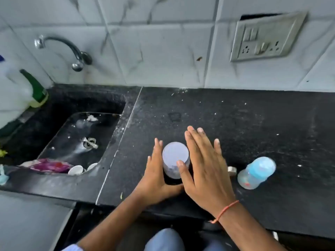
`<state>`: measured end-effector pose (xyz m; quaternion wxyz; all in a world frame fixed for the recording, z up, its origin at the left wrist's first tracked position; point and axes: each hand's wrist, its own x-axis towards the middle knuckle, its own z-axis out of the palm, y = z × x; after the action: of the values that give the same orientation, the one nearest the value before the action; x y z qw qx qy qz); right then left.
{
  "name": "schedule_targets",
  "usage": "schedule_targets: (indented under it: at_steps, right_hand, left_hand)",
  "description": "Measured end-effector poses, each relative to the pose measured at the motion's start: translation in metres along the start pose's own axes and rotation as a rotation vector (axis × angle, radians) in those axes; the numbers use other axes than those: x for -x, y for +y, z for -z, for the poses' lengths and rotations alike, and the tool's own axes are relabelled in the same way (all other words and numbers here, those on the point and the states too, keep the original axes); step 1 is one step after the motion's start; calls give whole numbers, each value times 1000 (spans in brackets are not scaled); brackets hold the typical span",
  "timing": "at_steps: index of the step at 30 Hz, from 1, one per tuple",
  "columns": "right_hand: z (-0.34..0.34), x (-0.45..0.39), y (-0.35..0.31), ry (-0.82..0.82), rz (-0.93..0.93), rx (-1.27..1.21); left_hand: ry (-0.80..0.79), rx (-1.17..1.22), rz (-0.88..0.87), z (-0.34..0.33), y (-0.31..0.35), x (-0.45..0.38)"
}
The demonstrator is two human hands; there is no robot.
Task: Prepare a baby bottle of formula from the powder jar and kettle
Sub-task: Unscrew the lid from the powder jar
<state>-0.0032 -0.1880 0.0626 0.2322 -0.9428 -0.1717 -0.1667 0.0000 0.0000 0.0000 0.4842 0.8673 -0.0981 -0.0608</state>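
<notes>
White marble-veined tiles (pixel 163 42) cover the wall behind a black speckled tabletop (pixel 235 124) dusted with pale crumbs. At its left end a dark sink (pixel 59 113) is sunk in, a curved chrome tap (pixel 72 51) reaching over it from the wall. A grimy switch-and-socket plate (pixel 266 38) hangs slightly askew at upper right. The light is flat and even.
</notes>
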Motion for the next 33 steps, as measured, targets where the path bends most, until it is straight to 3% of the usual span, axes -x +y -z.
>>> schedule_targets:
  at_steps: [4,9,13,19,27,33]
  right_hand:
    - [-28,14,15,90,174,47]
    - [-52,26,16,167,241,124]
    - [-49,29,9,41,252,94]
    - [-13,14,-3,-204,188,110]
    - [-1,-17,-5,-241,67,247]
    - [-10,-27,-5,-210,86,318]
  left_hand:
    - [101,135,-60,-11,-32,-11]
    - [256,94,-195,-20,-54,-11]
    - [283,69,-219,-23,-57,-3]
    - [290,-51,-111,-29,-44,9]
    - [270,-171,-44,-31,-43,6]
    - [271,-156,-27,-31,-45,2]
